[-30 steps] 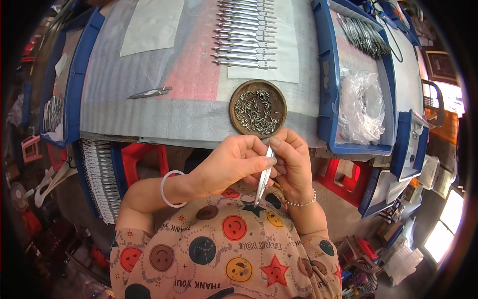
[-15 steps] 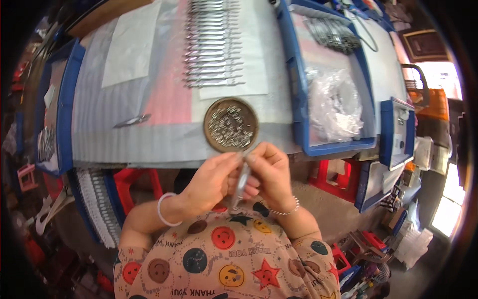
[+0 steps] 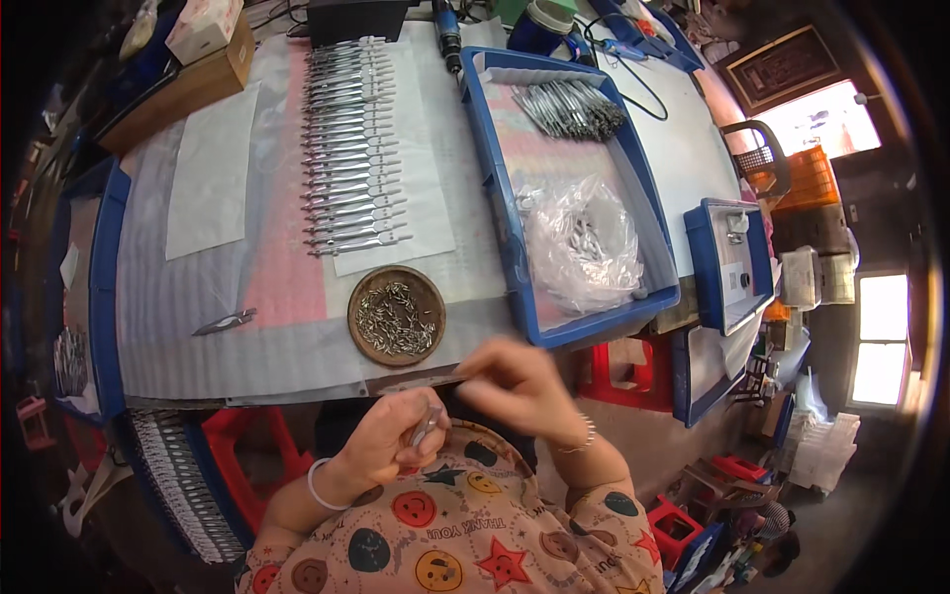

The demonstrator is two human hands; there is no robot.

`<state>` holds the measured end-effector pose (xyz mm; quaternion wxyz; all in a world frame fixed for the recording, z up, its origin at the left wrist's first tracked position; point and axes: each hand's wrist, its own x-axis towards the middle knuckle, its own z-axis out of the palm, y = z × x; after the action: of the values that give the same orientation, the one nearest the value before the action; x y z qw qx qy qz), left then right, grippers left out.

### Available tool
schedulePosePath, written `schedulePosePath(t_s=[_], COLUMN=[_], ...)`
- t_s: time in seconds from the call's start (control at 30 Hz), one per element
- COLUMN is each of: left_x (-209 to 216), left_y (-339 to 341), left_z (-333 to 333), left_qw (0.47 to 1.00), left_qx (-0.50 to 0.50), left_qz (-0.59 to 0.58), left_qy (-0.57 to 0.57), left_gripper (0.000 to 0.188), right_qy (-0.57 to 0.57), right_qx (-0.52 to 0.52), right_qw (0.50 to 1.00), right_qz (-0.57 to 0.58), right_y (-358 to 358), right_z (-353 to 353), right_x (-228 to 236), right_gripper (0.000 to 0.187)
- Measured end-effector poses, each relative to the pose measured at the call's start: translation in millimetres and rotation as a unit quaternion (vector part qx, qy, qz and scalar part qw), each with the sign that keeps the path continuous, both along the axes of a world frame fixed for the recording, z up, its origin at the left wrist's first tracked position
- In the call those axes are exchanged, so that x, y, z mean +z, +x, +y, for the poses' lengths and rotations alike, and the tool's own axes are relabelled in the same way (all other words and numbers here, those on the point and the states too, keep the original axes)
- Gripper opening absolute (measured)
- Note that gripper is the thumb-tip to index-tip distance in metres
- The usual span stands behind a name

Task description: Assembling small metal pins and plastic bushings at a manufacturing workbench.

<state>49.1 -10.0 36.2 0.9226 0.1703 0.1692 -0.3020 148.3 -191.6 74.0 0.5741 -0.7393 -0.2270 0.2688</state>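
My left hand (image 3: pixel 394 436) is closed around a slim silver metal tool (image 3: pixel 427 426), held low in front of my apron; most of it is hidden by the fingers. My right hand (image 3: pixel 520 388) is just right of it, raised and apart, its curled fingers smeared by motion, so what they hold cannot be made out. Beyond both hands, near the table's front edge, stands a round brown bowl (image 3: pixel 356 342) with many small shiny metal pins (image 3: pixel 396 317). Farther up lies a column of slim silver metal tools (image 3: pixel 351 188), side by side on white paper.
A pair of small pliers or tweezers (image 3: pixel 226 322) lies left of the bowl. To the right, a blue tray (image 3: pixel 510 267) holds a clear plastic bag (image 3: pixel 584 243) and a bundle of dark-tipped metal pieces (image 3: pixel 572 109). Another blue tray (image 3: pixel 107 297) is at far left. Red stools (image 3: pixel 633 371) stand below the table.
The hands, together on the metal tool before, have parted. My right hand has come off it to the right, while the left keeps it. The whole view has shifted, showing more of the table's far side.
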Motion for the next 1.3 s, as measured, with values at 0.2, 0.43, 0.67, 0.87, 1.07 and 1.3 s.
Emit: schedulePosePath(t_s=[0.2,0.43,0.67,0.87,1.07,1.3], left_x=[-1.0,-1.8,-4.8,-3.5,-0.5,0.5], left_y=[-8.1,-7.0,-7.1,-9.1,-7.4,-11.4], left_z=[2.2,-0.8,-7.3,-3.7,-4.7,-1.6], left_qw=[0.998,0.997,0.992,0.996,0.996,0.998], left_qx=[-0.020,-0.018,-0.089,-0.071,-0.070,-0.050], left_qz=[-0.057,-0.034,-0.052,-0.026,-0.006,0.001], left_qy=[-0.035,-0.061,-0.067,-0.057,-0.056,-0.040], left_gripper=[0.036,0.040,0.036,0.034,0.034,0.035], right_qy=[-0.225,-0.272,-0.274,-0.248,-0.406,-0.465], right_qx=[-0.202,-0.065,0.068,-0.137,-0.052,-0.031], right_qw=[0.847,0.914,0.927,0.894,0.820,0.759], right_qz=[-0.437,-0.294,-0.247,-0.347,-0.401,-0.454], right_y=[82.5,54.9,81.0,105.6,115.9,124.5], right_z=[-52.0,-38.2,-52.9,-76.5,-69.3,-69.4], right_x=[6.2,-17.1,-13.7,9.5,-10.4,-31.6], right_gripper=[0.027,0.008,0.010,0.020,0.023,0.013])
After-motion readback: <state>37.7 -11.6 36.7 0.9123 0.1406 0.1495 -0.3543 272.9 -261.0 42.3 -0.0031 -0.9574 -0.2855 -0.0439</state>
